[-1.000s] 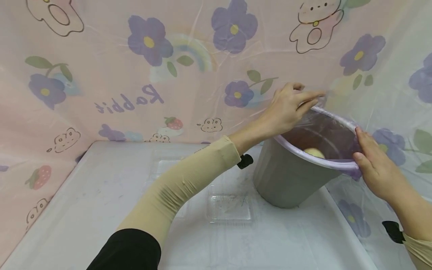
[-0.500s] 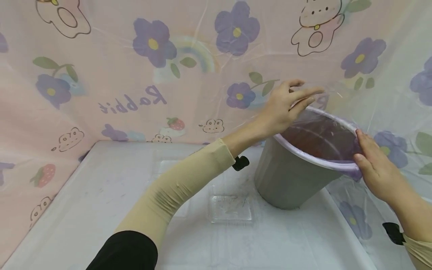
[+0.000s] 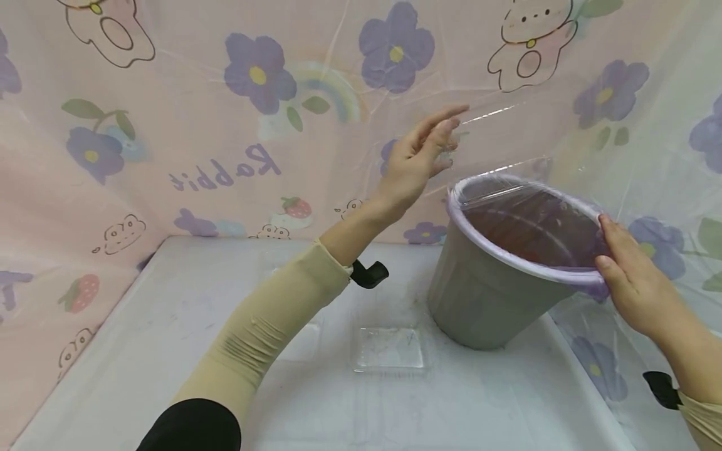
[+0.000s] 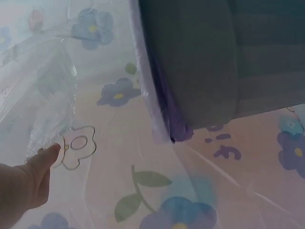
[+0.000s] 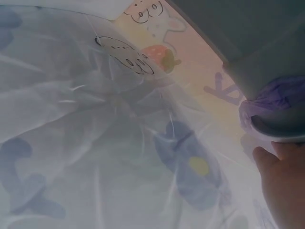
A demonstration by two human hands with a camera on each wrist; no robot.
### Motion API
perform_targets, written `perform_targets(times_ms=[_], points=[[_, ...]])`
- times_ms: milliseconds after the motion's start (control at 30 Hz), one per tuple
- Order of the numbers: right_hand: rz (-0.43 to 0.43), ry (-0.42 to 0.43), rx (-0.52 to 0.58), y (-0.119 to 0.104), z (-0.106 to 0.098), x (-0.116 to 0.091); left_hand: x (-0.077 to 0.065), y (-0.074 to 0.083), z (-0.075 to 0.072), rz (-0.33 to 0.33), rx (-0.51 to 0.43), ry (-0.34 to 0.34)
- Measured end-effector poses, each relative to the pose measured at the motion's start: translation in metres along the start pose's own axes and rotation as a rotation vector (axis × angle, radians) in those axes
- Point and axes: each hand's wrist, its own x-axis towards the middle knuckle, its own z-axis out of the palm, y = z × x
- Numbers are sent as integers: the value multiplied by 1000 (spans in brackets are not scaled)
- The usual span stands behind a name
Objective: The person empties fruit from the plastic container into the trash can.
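In the head view my left hand (image 3: 414, 156) is raised just left of the bin's mouth, its fingers pinching the near side of a clear plastic container (image 3: 502, 147). This container hangs tilted over the far rim and is hard to make out against the backdrop. The left wrist view shows the thumb against the see-through plastic (image 4: 55, 90). A grey waste bin (image 3: 491, 300) leans toward the right, lined with a purple bag (image 3: 516, 260) folded over its rim. My right hand (image 3: 637, 279) grips the right side of that rim, thumb outside. The bin's bottom is hidden.
Another clear plastic container (image 3: 390, 347) lies on the white-covered table (image 3: 350, 413) left of the bin. More clear plastic (image 3: 301, 343) shows partly behind the left sleeve. A printed curtain (image 3: 316, 144) hangs close behind and at the sides.
My left hand has moved left and up from the bin's far rim, with the clear container. A pale round thing seen in the bin earlier is out of sight. The right hand stays on the rim.
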Motion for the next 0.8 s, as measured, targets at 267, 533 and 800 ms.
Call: perform_targets(times_ms=[267, 533, 800], points=[[22, -17, -9, -3, -1, 1, -16, -1, -48, -56, -122, 74], [37, -28, -11, -3, -1, 0, -38, -23, -95, -118, -65, 143], [38, -23, -10, -1, 0, -1, -61, -59, -128, -279, 52, 157]])
